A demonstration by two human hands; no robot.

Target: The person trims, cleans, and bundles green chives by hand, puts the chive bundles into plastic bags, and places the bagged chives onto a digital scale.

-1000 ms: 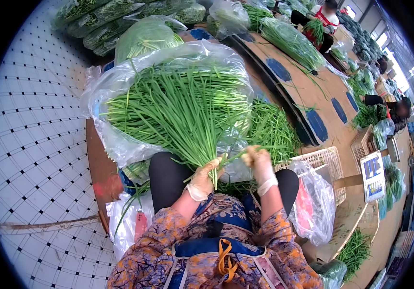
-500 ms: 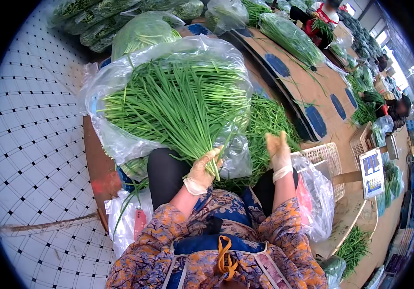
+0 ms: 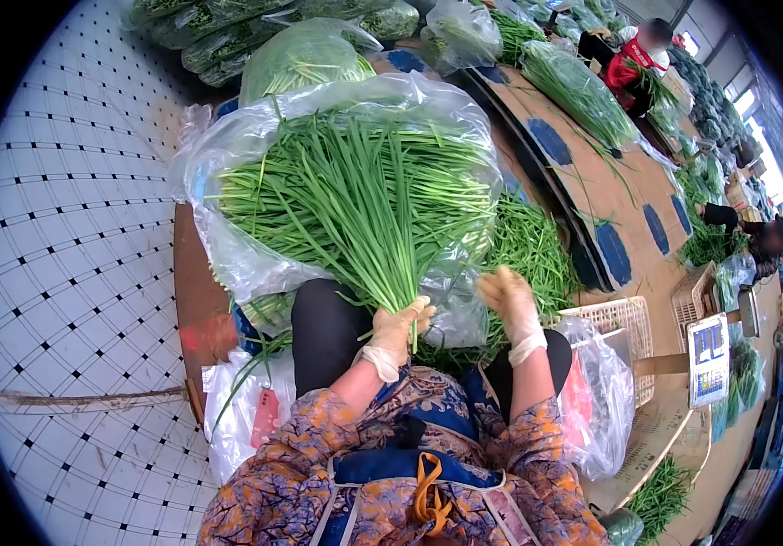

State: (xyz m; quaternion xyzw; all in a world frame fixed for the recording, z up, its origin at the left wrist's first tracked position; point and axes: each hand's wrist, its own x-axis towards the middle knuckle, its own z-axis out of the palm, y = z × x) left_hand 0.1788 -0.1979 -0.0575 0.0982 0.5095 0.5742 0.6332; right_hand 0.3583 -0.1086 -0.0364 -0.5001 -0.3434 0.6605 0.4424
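Observation:
My left hand (image 3: 396, 333), in a pale thin glove, is closed around the lower ends of a bunch of garlic chives (image 3: 364, 209). The leaves fan upward across more chives lying in a large clear plastic bag (image 3: 193, 173) before my knees. To the right, my gloved right hand (image 3: 510, 305) hovers by a loose heap of chives (image 3: 533, 250), apart from the held bunch. Its fingers are drawn together; whether anything thin is between them I cannot make out.
Filled plastic bags (image 3: 305, 59) of greens lie behind the open bag. At right are a cardboard-covered bench (image 3: 583, 177), a white plastic basket (image 3: 633, 318) and a scale display (image 3: 708, 359). Two people (image 3: 633, 68) handle greens farther off. Tiled floor (image 3: 82, 273) spans the left.
My right hand has moved left toward the held bunch, and its fingers have drawn together. The bunch stands more upright in my left hand. The whole view has shifted slightly.

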